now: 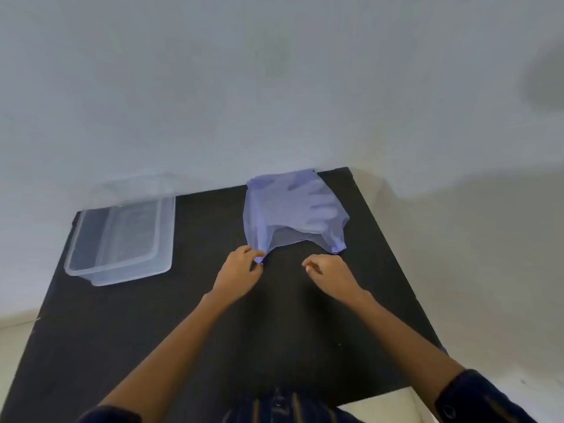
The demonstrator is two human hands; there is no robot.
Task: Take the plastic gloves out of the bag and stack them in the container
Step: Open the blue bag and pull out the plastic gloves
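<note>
Fingertips of my left hand (pixel 241 264) pinch the near corner of the bag (pixel 293 215) at the table's (pixel 152 331) far edge, my right hand (pixel 328 271) loosely curled and empty, so tugging one-handed could drag the gloves (pixel 317 206) away from the container (pixel 122 239).

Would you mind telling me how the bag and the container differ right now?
The bag is soft, bluish and crumpled; the container is rigid, colourless and boxy. The bag holds gloves; the container looks empty. The left hand pinches the bag's corner; nothing touches the container. Both are see-through and sit on the dark table.
</note>
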